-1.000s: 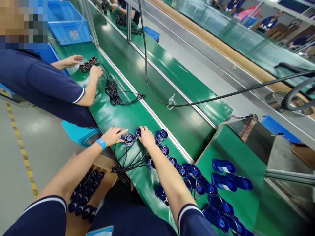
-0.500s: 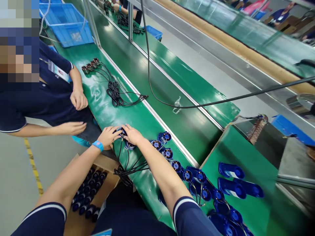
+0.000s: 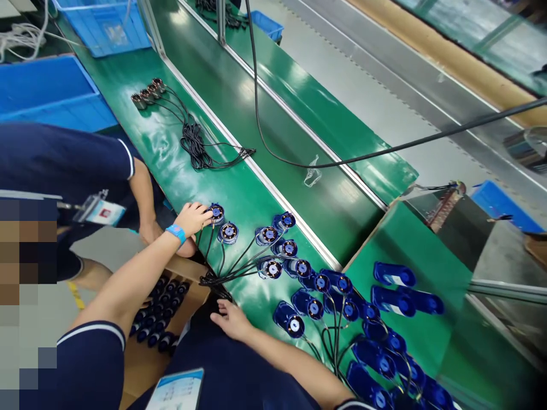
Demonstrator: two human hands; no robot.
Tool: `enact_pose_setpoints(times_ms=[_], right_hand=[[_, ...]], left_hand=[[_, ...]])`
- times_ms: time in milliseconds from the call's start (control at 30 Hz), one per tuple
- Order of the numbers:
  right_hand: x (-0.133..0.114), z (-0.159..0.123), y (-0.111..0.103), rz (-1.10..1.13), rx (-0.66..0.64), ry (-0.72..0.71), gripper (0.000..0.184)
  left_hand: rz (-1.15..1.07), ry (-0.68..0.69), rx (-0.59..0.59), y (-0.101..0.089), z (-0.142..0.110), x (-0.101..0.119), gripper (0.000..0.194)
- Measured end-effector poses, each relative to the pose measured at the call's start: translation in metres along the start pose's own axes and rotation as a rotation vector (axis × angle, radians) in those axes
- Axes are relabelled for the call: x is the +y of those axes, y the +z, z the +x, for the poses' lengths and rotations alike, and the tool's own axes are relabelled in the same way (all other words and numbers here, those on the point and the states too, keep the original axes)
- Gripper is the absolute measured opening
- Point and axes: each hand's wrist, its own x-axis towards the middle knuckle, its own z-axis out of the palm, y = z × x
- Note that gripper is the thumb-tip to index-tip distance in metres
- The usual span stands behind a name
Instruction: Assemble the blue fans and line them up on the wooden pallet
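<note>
My left hand (image 3: pixel 194 220), with a blue band at its wrist, has its fingers curled against the left side of a blue motor housing (image 3: pixel 216 213) with a copper-coloured ring in its round face. A second such blue housing (image 3: pixel 228 232) stands just beside it. Black cables run from both down to a cable bundle (image 3: pixel 215 279) at the bench's near edge. Below that bundle, close to my body, my right hand (image 3: pixel 233 320) is empty with its fingers apart. Several more blue housings (image 3: pixel 294 326) with cables are grouped to the right on the green bench (image 3: pixel 252 302).
A co-worker's arm (image 3: pixel 143 191) is close on the left. Metal coils with black cables (image 3: pixel 194 142) lie farther up the bench. A cardboard box (image 3: pixel 188 267) of blue parts stands below the edge. A black cable (image 3: pixel 257 108) hangs across the view. Blue bins (image 3: pixel 102 28) are at upper left.
My right hand has left the blue housing and moved down towards my body, below the cable bundle. My left hand stays at the housing. The co-worker has leaned down towards the box.
</note>
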Motion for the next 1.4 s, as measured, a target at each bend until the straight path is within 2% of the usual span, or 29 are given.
enact_pose_setpoints(times_ms=[67, 167, 233, 300, 333, 367, 433, 500, 567, 700, 800, 867, 933, 1000, 1067, 1133, 1200, 1267, 1333, 1400], right_hand=[[-0.014, 0.002, -0.010, -0.008, 0.143, -0.145, 0.015], [-0.032, 0.001, -0.055, -0.156, 0.419, -0.392, 0.020], [-0.031, -0.003, -0.099, -0.265, 0.661, -0.392, 0.024], [-0.018, -0.011, -0.148, -0.378, 0.872, -0.286, 0.028], [-0.008, -0.016, -0.172, -0.439, 0.933, -0.221, 0.030], [0.002, -0.021, -0.194, -0.501, 0.952, -0.160, 0.033], [0.022, -0.030, -0.226, -0.613, 0.887, -0.073, 0.046], [0.036, -0.033, -0.244, -0.672, 0.790, -0.042, 0.055], [0.042, -0.027, -0.253, -0.649, 0.759, -0.077, 0.052], [0.030, 0.002, -0.271, -0.523, 0.823, -0.182, 0.043], [0.011, 0.013, -0.283, -0.553, 0.773, -0.187, 0.030], [-0.003, 0.010, -0.276, -0.642, 0.671, -0.243, 0.022], [-0.014, 0.003, -0.250, -0.756, 0.526, -0.361, 0.022], [-0.020, -0.003, -0.208, -0.857, 0.346, -0.504, 0.022], [-0.022, -0.001, -0.156, -0.916, 0.183, -0.633, 0.021], [-0.022, 0.010, -0.105, -0.954, 0.108, -0.726, 0.027], [-0.022, 0.028, -0.059, -1.027, 0.062, -0.760, 0.039], [-0.025, 0.050, -0.022, -1.164, -0.002, -0.736, 0.047], [-0.031, 0.071, 0.003, -1.286, -0.060, -0.706, 0.046], [-0.036, 0.083, 0.015, -1.331, -0.092, -0.717, 0.041]], left_hand=[[0.018, -0.026, 0.014, 0.000, -0.001, 0.004, 0.027], [-0.017, -0.095, 0.055, 0.002, -0.005, 0.008, 0.024], [-0.044, -0.135, 0.081, 0.005, -0.010, 0.009, 0.025], [-0.033, -0.161, 0.095, 0.006, -0.018, 0.009, 0.025], [-0.015, -0.171, 0.100, 0.007, -0.024, 0.009, 0.025], [0.007, -0.183, 0.109, 0.007, -0.030, 0.010, 0.025], [0.050, -0.222, 0.144, 0.006, -0.045, 0.013, 0.026], [0.080, -0.281, 0.200, 0.005, -0.063, 0.019, 0.028], [0.097, -0.340, 0.253, 0.004, -0.082, 0.027, 0.029], [0.099, -0.439, 0.299, 0.005, -0.119, 0.048, 0.030], [0.086, -0.502, 0.303, 0.006, -0.145, 0.067, 0.030], [0.067, -0.545, 0.303, 0.008, -0.159, 0.080, 0.029], [0.045, -0.571, 0.296, 0.009, -0.170, 0.093, 0.028], [0.021, -0.574, 0.280, 0.009, -0.178, 0.105, 0.027], [0.005, -0.583, 0.264, 0.008, -0.184, 0.115, 0.026], [0.011, -0.590, 0.263, 0.004, -0.188, 0.123, 0.026], [0.039, -0.581, 0.281, -0.002, -0.193, 0.128, 0.025], [0.074, -0.554, 0.311, -0.009, -0.199, 0.131, 0.024], [0.115, -0.526, 0.336, -0.016, -0.207, 0.133, 0.022], [0.157, -0.505, 0.355, -0.022, -0.217, 0.134, 0.019]])
